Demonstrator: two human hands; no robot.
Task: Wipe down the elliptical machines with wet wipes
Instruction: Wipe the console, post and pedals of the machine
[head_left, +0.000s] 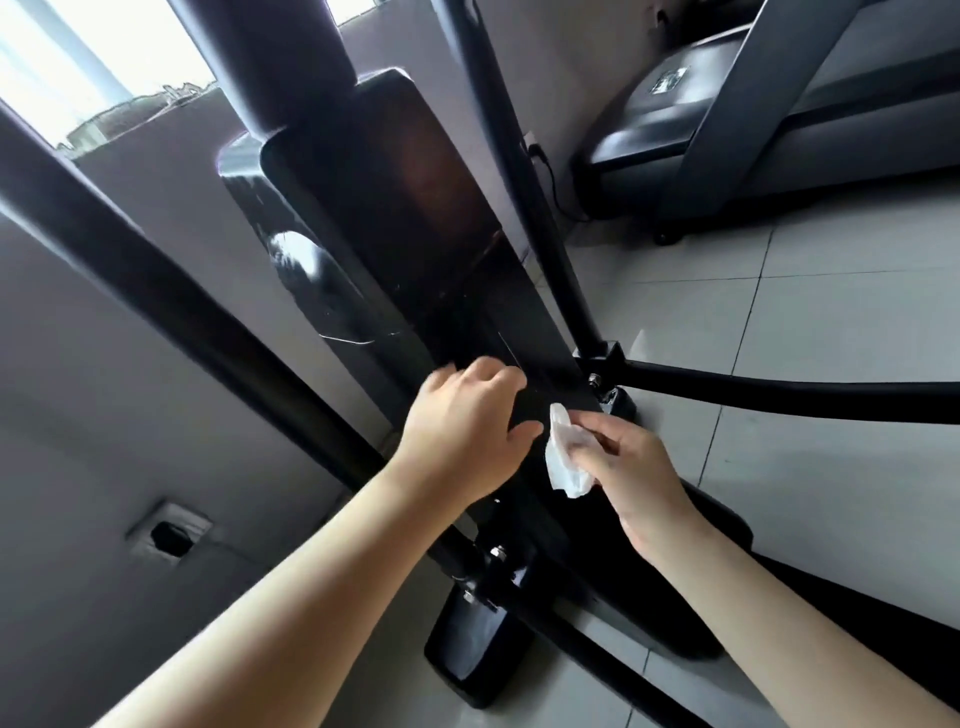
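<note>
The black elliptical machine (415, 218) fills the middle of the head view, its flat central housing running down toward me. My right hand (634, 478) pinches a crumpled white wet wipe (563, 457) just above the lower part of the housing. My left hand (462, 431) hovers beside it to the left, fingers loosely curled, holding nothing; whether it touches the housing I cannot tell. Both forearms reach in from the bottom.
A black handlebar arm (156, 280) slants across the left, another upright bar (519, 171) at the right with a crossbar (779, 395). A grey treadmill (753, 130) stands at the back right on the tiled floor (831, 312). A wall socket (169, 535) is low left.
</note>
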